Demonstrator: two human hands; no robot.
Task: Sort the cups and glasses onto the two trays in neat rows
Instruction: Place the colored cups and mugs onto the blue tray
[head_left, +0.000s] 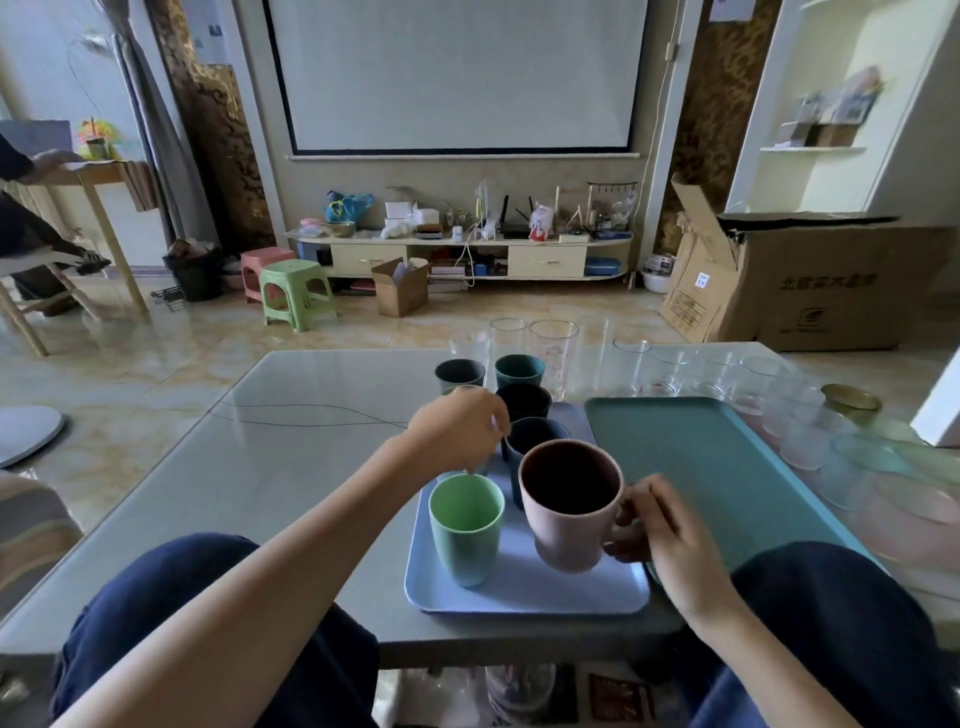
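A pale blue tray (524, 592) lies in front of me with a light green cup (466, 530) standing at its near left. My right hand (660, 530) grips the handle of a pink mug (569, 509), held just above the tray's near right. Behind it stand several dark cups (524, 402) in a column. My left hand (457, 431) hovers over the tray with fingers curled around something small and clear; what it is cannot be made out. A teal tray (711, 457) lies bare to the right.
Clear glasses (553, 358) stand at the table's far edge and several more (795, 421) run down the right side of the teal tray. A brass-coloured lid (852, 400) and a white box (940, 405) sit at far right. My knees are below the table's near edge.
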